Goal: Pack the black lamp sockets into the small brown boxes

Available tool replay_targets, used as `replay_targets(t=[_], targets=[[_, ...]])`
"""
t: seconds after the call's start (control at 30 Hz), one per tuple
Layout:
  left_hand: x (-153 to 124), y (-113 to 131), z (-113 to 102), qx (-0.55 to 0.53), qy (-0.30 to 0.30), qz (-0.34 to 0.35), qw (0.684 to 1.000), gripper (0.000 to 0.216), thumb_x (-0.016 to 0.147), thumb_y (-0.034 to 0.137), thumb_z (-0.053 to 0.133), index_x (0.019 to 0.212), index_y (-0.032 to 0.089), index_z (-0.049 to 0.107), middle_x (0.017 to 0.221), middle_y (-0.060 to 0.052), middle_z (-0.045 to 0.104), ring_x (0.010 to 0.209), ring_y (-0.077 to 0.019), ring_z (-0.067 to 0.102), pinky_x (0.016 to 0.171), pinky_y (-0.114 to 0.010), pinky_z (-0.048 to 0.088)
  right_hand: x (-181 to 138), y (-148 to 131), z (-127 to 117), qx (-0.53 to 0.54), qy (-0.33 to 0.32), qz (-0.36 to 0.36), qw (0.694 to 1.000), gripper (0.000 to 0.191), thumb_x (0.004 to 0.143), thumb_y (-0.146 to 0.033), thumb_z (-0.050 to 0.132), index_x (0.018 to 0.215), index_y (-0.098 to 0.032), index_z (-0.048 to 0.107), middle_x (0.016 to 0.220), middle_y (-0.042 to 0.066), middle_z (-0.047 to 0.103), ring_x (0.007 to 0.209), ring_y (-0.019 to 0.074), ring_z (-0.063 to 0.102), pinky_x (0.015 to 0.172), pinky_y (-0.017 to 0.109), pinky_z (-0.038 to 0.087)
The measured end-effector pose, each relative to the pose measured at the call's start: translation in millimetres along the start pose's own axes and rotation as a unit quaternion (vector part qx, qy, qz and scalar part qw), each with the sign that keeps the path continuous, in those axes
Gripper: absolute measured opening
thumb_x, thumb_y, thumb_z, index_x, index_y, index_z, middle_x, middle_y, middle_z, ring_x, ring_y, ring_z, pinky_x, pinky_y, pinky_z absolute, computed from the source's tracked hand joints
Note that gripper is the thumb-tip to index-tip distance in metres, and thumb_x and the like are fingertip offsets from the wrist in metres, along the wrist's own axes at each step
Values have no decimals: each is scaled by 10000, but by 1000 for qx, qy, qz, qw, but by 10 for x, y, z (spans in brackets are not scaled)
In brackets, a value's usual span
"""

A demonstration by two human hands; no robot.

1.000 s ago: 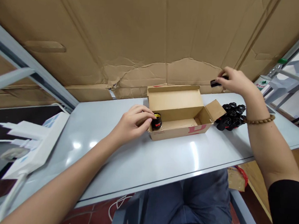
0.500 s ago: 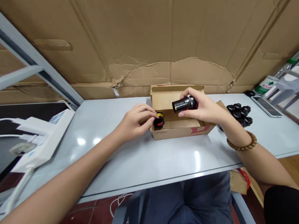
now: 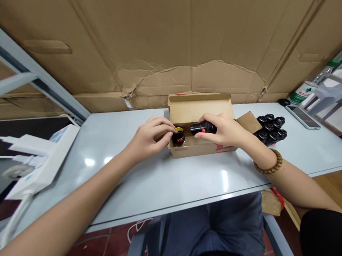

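An open cardboard box [image 3: 195,150] lies on the table, its lid folded up at the back. Inside its left end a black cylindrical part [image 3: 178,138], like a lamp socket, stands with a yellow ring in its mouth and a red mark on its side. At that part's left rim are the curled fingertips of my left hand [image 3: 152,138], the thumb close to the box's left wall. My right hand [image 3: 226,128] grips another black cylindrical part [image 3: 200,128], with a red spot, lying sideways over the box's middle.
Several similar black parts [image 3: 270,130] stand grouped right of the box, beside its side flap [image 3: 248,122]. Farther right are a phone [image 3: 303,117], a small black object [image 3: 284,101] and a water bottle [image 3: 305,91]. A white power strip [image 3: 42,165] stands at the left; a cardboard sheet [image 3: 154,36] rises behind.
My right hand has lowered its black part toward the box and moved it left, bringing it nearer to the standing one. My left hand has kept its place at the box's left end.
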State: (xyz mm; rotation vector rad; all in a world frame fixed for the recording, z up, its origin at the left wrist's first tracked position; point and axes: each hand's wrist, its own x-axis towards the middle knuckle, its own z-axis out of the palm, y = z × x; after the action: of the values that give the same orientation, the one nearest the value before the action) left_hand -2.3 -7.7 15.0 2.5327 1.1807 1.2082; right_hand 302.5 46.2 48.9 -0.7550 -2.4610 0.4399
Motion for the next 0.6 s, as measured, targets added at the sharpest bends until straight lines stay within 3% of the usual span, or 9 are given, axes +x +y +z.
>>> replay_targets(t=[0.13, 0.3, 0.6], targets=[[-4, -8, -1, -1, -3, -3, 1000, 240, 1063, 287, 608, 1030, 247, 843, 1109, -90, 835, 1070, -282, 769, 1003, -482, 635, -2, -23, 9, 17, -23, 9, 1000, 406, 1043, -593, 719, 1186, -216, 672, 959, 66, 767, 803, 232, 658, 748, 335, 458], [-15, -23, 10, 1, 7, 7, 1000, 240, 1076, 282, 606, 1032, 240, 838, 1102, -92, 836, 1062, -274, 773, 990, -471, 630, -13, -76, -5, 32, -22, -7, 999, 345, 1078, -465, 646, 1311, -213, 620, 1152, 108, 785, 935, 254, 693, 822, 362, 497], [6, 5, -25, 11, -4, 15, 1000, 235, 1079, 277, 603, 1043, 245, 834, 1105, -86, 838, 1062, -273, 777, 989, -479, 641, -42, -81, -6, -2, -16, -5, 1000, 347, 1101, -499, 566, 1276, -215, 660, 1063, 96, 778, 894, 266, 671, 827, 382, 473]])
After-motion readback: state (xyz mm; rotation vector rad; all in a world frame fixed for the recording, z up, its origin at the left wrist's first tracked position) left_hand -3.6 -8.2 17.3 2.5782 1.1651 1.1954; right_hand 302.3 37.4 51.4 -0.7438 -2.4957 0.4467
